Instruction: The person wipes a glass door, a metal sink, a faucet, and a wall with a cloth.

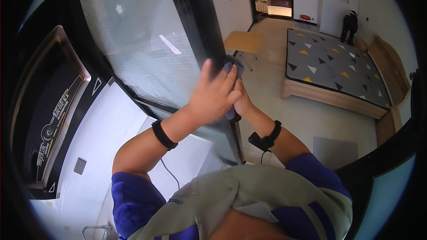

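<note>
A dark grey cloth [231, 114] is at the edge of a black door frame [195, 13], partly hidden by my hands. My left hand [211, 93] lies over it with fingers stretched out and the thumb apart, the fingertips reaching onto the cloth. Behind and to the right, my right hand [242, 100] has its fingers bent around the cloth, pressing it toward the frame. Frosted glass [142, 31] fills the door panel to the left of the frame. Black bands circle both wrists.
At the left hangs a black range hood [49, 106], with a wall socket [80, 166] and a tap [95, 229] below. Beyond the frame are a small wooden table [243, 41], a bed with a patterned mattress [333, 62] and a person in dark clothes [349, 29] by a white wardrobe [338, 4].
</note>
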{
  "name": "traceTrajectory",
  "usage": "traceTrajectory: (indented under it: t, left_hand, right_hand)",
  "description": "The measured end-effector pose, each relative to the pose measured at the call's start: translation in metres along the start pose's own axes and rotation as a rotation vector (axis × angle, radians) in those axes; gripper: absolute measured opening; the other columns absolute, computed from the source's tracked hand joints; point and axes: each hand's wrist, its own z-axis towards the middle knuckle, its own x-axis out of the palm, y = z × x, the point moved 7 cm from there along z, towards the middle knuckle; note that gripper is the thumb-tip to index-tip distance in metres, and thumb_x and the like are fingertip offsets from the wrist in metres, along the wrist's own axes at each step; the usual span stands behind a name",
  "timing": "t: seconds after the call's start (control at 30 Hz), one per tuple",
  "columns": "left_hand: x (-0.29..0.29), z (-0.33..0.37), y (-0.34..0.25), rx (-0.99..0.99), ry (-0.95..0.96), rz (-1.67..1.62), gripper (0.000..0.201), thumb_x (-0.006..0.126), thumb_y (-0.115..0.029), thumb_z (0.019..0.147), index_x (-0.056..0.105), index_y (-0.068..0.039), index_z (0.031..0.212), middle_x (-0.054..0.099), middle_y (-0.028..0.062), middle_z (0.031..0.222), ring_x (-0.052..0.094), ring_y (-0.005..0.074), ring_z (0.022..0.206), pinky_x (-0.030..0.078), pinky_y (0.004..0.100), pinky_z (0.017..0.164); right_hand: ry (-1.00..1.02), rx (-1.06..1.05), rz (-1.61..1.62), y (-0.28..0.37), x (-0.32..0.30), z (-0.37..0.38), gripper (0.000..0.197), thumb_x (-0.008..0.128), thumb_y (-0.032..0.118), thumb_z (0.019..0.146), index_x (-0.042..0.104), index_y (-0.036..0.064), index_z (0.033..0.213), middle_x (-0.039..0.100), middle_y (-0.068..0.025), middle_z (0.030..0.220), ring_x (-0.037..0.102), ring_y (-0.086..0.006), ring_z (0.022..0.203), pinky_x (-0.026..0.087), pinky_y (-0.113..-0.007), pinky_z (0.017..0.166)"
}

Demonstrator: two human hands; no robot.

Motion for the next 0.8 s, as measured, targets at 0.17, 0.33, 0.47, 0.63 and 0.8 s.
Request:
traceTrajectory:
  t: [0.17, 0.33, 0.47, 0.63, 0.8]
  left_hand:
    - [-0.02, 0.019, 0.023, -0.013, -0.077, 0.142, 0.03, 0.054, -0.017, 0.074, 0.054, -0.006, 0.101, 0.054, 0.0214, 0.121, 0.056, 0.0305, 0.104, 0.02, 0.0683, 0.1]
    - [-0.071, 0.061, 0.073, -0.139, -0.327, 0.287, 0.037, 0.061, -0.013, 0.077, 0.055, -0.01, 0.114, 0.052, 0.0063, 0.129, 0.056, 0.0217, 0.107, 0.017, 0.0634, 0.104]
    - [-0.079, 0.071, 0.08, -0.143, -0.38, 0.341, 0.037, 0.06, -0.014, 0.077, 0.056, -0.011, 0.114, 0.05, 0.0035, 0.132, 0.055, 0.021, 0.108, 0.017, 0.0628, 0.104]
    - [-0.047, 0.031, 0.058, -0.115, -0.24, 0.297, 0.035, 0.054, -0.014, 0.077, 0.055, -0.011, 0.111, 0.045, 0.0098, 0.139, 0.053, 0.0258, 0.114, 0.017, 0.0639, 0.104]
    - [-0.016, 0.007, 0.021, 0.014, -0.211, 0.229, 0.025, 0.055, -0.017, 0.075, 0.052, -0.01, 0.098, 0.045, 0.0168, 0.136, 0.053, 0.029, 0.113, 0.021, 0.0632, 0.104]
  right_hand:
    - [0.089, -0.231, -0.16, 0.048, 0.019, 0.029, 0.04, 0.035, 0.029, 0.1, 0.037, 0.0034, 0.13, 0.048, -0.0102, 0.122, 0.048, -0.0196, 0.112, 0.038, -0.032, 0.097]
    - [0.11, -0.445, -0.202, 0.123, 0.046, 0.104, 0.039, 0.033, 0.027, 0.1, 0.039, 0.0002, 0.128, 0.052, -0.0145, 0.12, 0.052, -0.0222, 0.11, 0.041, -0.032, 0.094]
    - [0.1, -0.483, -0.114, 0.123, 0.046, 0.12, 0.038, 0.037, 0.028, 0.098, 0.042, 0.0017, 0.126, 0.052, -0.0138, 0.12, 0.053, -0.0236, 0.109, 0.042, -0.032, 0.093]
    - [0.041, -0.436, -0.219, 0.091, 0.05, 0.076, 0.042, 0.046, 0.026, 0.094, 0.043, 0.0027, 0.128, 0.051, -0.0131, 0.122, 0.051, -0.0237, 0.114, 0.041, -0.035, 0.096]
    - [0.046, -0.348, -0.551, 0.043, 0.023, 0.037, 0.04, 0.048, 0.022, 0.092, 0.046, 0.0032, 0.127, 0.048, -0.0167, 0.126, 0.046, -0.0325, 0.118, 0.037, -0.04, 0.098]
